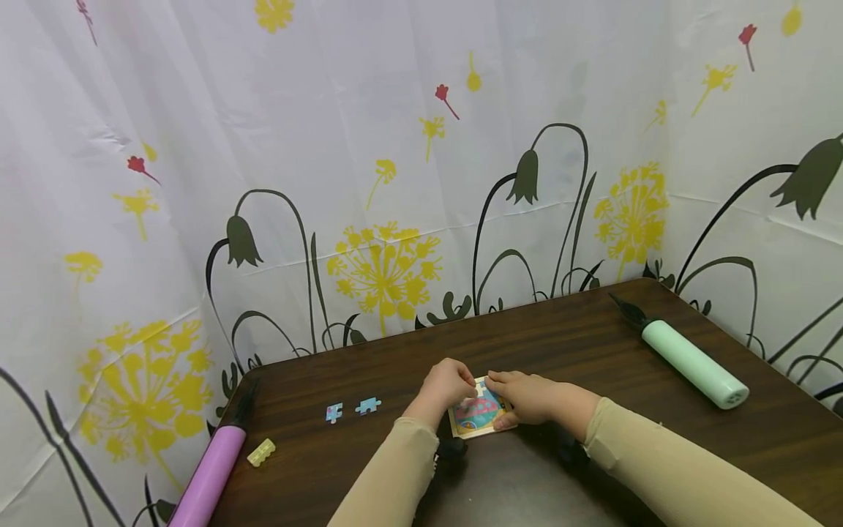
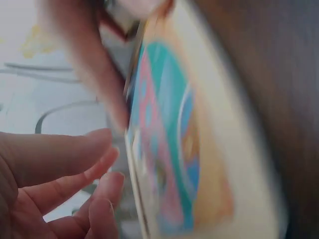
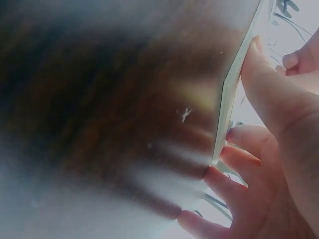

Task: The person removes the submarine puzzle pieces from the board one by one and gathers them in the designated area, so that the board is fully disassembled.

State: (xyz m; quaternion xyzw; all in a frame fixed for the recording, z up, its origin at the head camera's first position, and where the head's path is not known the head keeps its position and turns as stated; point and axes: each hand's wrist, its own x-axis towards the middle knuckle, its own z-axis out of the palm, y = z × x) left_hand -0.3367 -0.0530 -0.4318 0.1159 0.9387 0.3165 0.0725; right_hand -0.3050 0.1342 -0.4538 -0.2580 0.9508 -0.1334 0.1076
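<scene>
A small picture puzzle (image 1: 478, 414) in a pale wooden tray (image 1: 490, 430) lies on the dark table, its picture pink, teal and yellow. My left hand (image 1: 448, 388) hovers over its left part, thumb and fingertips bent close together. In the left wrist view the left fingertips (image 2: 112, 184) are right beside the picture surface; I cannot tell whether they pinch a piece. My right hand (image 1: 532, 399) rests across the tray's right side, fingers spread along the far edge and thumb at the near corner. The right thumb (image 3: 256, 69) lies against the tray's edge, with other fingertips down at the tabletop.
Two loose blue puzzle pieces, a left one (image 1: 334, 413) and a right one (image 1: 368, 405), lie left of my hands. Further left are a pale yellow block (image 1: 261, 452) and a purple pump (image 1: 207, 476). A mint-green pump (image 1: 694, 364) lies at the right. A flowered curtain (image 1: 395, 146) hangs behind the table.
</scene>
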